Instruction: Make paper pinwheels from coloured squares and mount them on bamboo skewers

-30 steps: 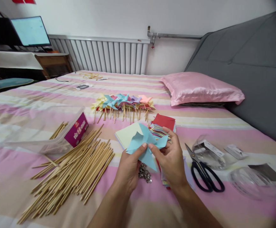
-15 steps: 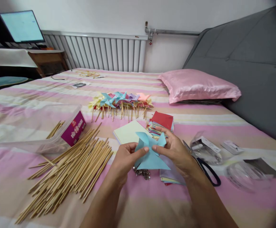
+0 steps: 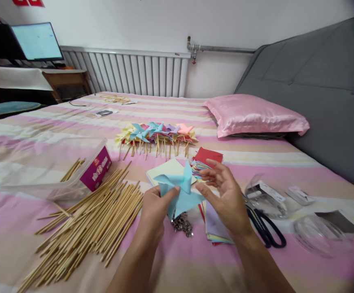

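Observation:
My left hand point(image 3: 155, 209) pinches a light blue paper pinwheel point(image 3: 183, 199), its thumb pressed on the gathered centre. The pinwheel's blades stick out to several sides and no stick is on it. My right hand point(image 3: 226, 195) is just to the right, fingers spread, holding nothing. Below the pinwheel lies a small heap of shiny metal pins point(image 3: 183, 226). A stack of coloured paper squares point(image 3: 218, 224) rests under my right hand, a pale yellow paper stack point(image 3: 164, 169) lies behind the pinwheel, and a pile topped with red paper point(image 3: 209, 155) sits farther right.
Many thin wooden sticks point(image 3: 94, 228) lie at the left beside a clear plastic box point(image 3: 99, 167). Finished pinwheels point(image 3: 155, 130) lie in a row farther back. Scissors point(image 3: 265, 228), clear plastic containers point(image 3: 265, 197) and a pink pillow point(image 3: 256, 114) are at the right on the striped bedspread.
My right hand has let go of the blue pinwheel and opened to its right. The left hand keeps hold, and the pinwheel has turned and shifted slightly left. The view has tilted up slightly.

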Motion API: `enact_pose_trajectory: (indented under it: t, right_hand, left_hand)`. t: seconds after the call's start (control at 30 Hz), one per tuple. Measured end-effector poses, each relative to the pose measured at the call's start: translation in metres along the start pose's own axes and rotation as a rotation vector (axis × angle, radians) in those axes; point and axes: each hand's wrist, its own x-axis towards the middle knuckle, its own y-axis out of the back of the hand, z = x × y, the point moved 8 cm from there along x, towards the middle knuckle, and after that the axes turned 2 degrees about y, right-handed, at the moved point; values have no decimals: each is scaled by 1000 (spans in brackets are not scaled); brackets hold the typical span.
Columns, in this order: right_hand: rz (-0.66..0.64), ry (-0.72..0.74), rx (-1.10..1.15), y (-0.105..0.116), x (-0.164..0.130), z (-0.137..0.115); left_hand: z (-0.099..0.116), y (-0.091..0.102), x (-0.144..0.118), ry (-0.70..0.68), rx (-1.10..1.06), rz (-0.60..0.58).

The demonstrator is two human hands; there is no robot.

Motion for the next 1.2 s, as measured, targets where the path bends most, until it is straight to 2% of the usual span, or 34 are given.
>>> enact_pose_trajectory:
  t: [0.07,0.1,0.23,0.3,0.43,0.7,0.9,1.2]
  right_hand:
    - [25,73,-70,5,-3,-12]
    - [-33,62,-72,1,-4,-14]
    - [-427,-107,-20,-35,-18,-2]
    - [-486,-156,4,-46,-23,7]
    - [-370,-155,61,-48,-20,18]
    - [-124,-211,23,-35,-17,18]
    - [-38,-248,-13,-33,-21,22]
    - [89,-197,-5,-23,-19,21]
  left_hand:
    - [4,9,3,-38,-88,83]
    - [5,12,4,-49,-126,109]
    - [5,14,5,-34,-217,131]
    - [4,11,4,-27,-245,115]
    - [2,1,0,-21,-285,69]
    - [-1,-10,-9,-34,-290,44]
    - [-4,-11,-10,-32,-245,69]
    - [-7,-20,-10,-70,-221,-10]
